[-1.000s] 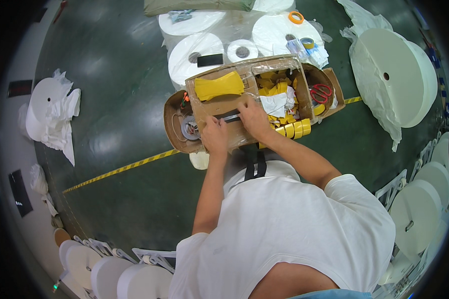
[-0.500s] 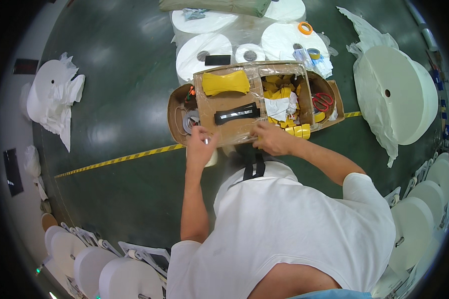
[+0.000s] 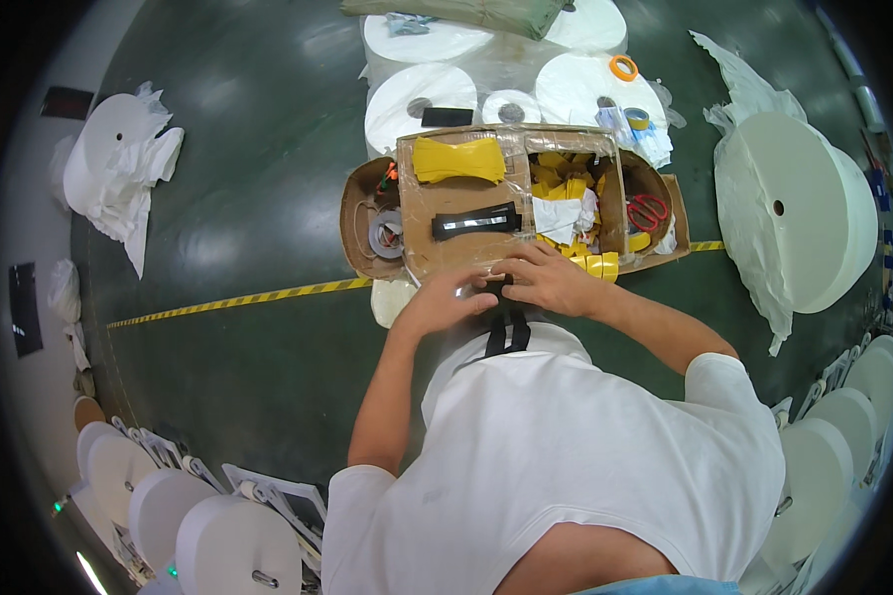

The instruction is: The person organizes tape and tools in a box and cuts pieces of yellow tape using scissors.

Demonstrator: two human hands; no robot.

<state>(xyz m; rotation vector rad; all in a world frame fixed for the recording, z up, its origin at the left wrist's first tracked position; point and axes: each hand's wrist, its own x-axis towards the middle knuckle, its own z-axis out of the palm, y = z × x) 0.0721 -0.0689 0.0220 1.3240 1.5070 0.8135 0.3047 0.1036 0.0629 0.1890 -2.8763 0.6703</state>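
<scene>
My left hand [image 3: 443,301] is at the near edge of a cardboard box [image 3: 446,256], its fingers closed around something small and shiny that I cannot make out. Close beside it, my right hand [image 3: 554,282] bends its fingers inward, fingertips together near a small dark strip; what they hold is hidden. On the box top lie a stack of yellow curved pieces [image 3: 458,160] and, nearer me, a stack of black strips [image 3: 476,221]. The open compartment on the right holds yellow scraps [image 3: 563,185] and crumpled white paper [image 3: 558,217]. Rolls of yellow tape [image 3: 598,266] sit by my right wrist.
The left side bin holds a grey tape roll [image 3: 386,234]; red scissors [image 3: 648,212] lie in the right one. Large wrapped white rolls [image 3: 417,94] stand behind the box. Another big white roll [image 3: 799,208] stands right. A yellow-black floor line [image 3: 238,300] runs left.
My left hand has moved right, away from the left side bin, and is now close to my right hand. The right hand has shifted slightly and its fingers have changed position. The view has shifted a little.
</scene>
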